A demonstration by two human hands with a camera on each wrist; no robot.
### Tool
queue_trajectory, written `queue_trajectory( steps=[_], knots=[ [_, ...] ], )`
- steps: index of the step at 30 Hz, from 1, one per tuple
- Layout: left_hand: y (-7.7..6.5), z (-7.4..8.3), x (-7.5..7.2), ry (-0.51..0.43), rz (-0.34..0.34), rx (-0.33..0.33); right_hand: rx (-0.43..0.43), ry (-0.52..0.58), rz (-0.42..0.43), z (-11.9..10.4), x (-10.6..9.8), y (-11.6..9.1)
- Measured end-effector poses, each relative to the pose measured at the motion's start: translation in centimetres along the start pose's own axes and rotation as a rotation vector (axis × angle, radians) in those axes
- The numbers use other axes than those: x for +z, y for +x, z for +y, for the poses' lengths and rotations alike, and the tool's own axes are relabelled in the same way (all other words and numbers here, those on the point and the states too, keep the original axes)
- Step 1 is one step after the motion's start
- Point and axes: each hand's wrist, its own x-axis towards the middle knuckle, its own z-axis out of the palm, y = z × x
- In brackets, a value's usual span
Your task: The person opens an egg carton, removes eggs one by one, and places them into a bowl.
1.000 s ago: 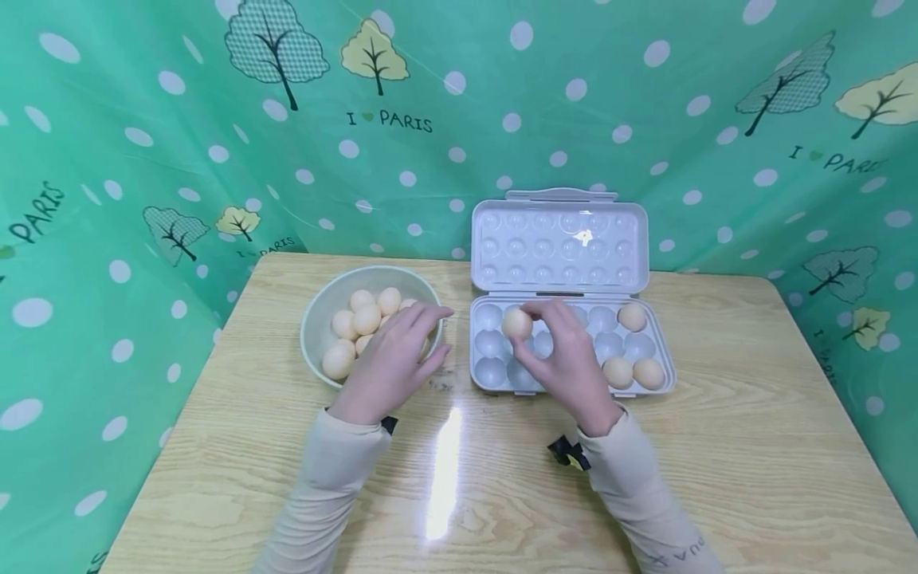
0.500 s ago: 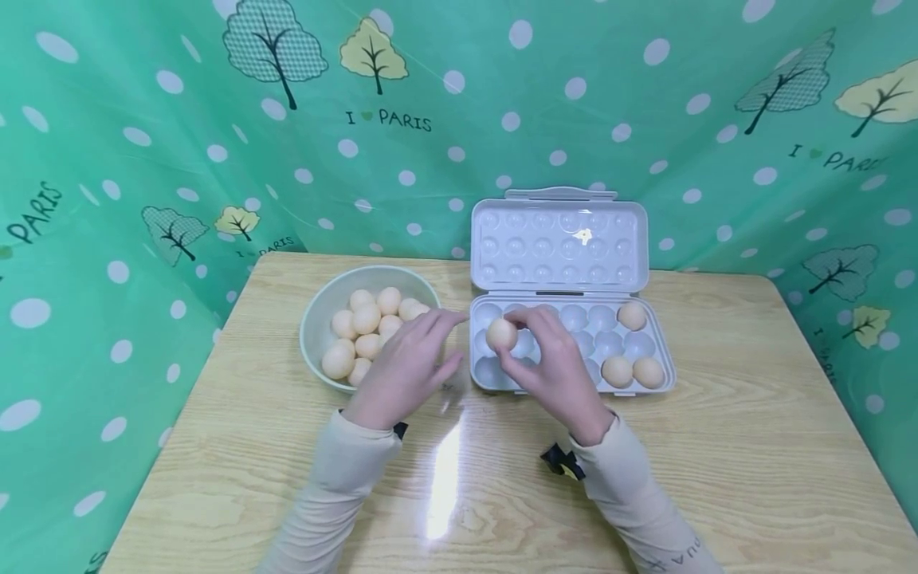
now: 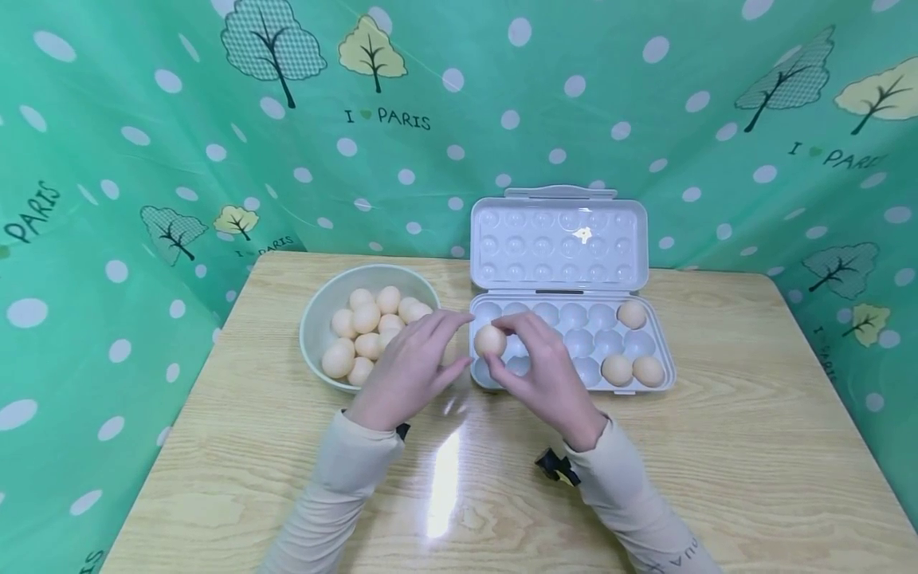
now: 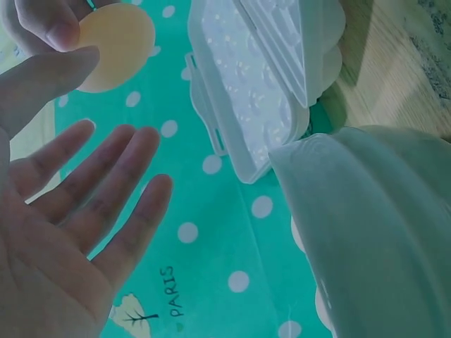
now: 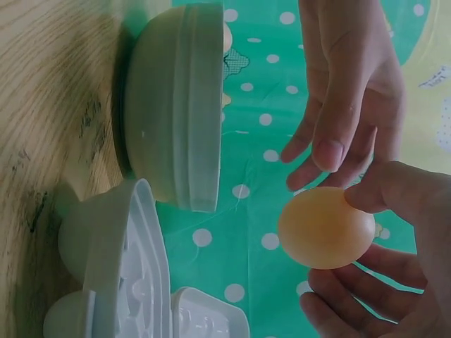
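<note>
My right hand (image 3: 545, 375) pinches a pale brown egg (image 3: 490, 340) between thumb and fingers, above the left end of the egg carton (image 3: 667, 351). Facing it, my left hand (image 3: 412, 367) is held between the bowl (image 3: 308, 339) and the carton, fingers extended. In the right wrist view, a small gap separates the left thumb (image 5: 338, 130) from the held egg (image 5: 326, 229). The left palm (image 4: 56, 260) holds nothing. Several eggs (image 3: 366, 317) lie in the bowl, some hidden by the left hand. Three eggs sit in the carton's right part, one at the back (image 3: 632, 314).
The carton's raised lid (image 3: 559, 243) leans back near the green printed curtain (image 3: 459, 80). Both containers stand on a wooden table (image 3: 753, 399). A black wrist-camera piece (image 3: 557, 468) sticks out from the right sleeve (image 3: 624, 478).
The right hand has moved left with the egg, from over the carton's back row to its left end. My left hand has shifted right, off the bowl, uncovering more eggs.
</note>
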Motion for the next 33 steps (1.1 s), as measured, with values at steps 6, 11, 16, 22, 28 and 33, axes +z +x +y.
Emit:
queue_trajectory(
  steps=[6, 11, 16, 22, 28, 33],
  knots=[
    [0.05, 0.05, 0.22, -0.006, 0.027, 0.032, -0.009, 0.009, -0.002, -0.27, 0.33, -0.13],
    [0.18, 0.17, 0.43, -0.029, 0.032, 0.059, -0.006, 0.018, -0.004, -0.38, 0.56, -0.20],
    [0.26, 0.30, 0.57, -0.051, 0.022, 0.072, -0.003, 0.027, -0.011, -0.47, 0.69, -0.22],
    [0.18, 0.35, 0.57, -0.048, 0.012, 0.059, 0.006, 0.033, -0.027, -0.53, 0.73, -0.26],
    [0.17, 0.39, 0.72, -0.053, 0.011, 0.062, 0.022, 0.027, -0.025, -0.60, 0.81, -0.36],
    [0.16, 0.37, 0.86, -0.052, 0.024, 0.071, 0.046, 0.026, -0.023, -0.90, 0.70, -0.41]
  ],
)
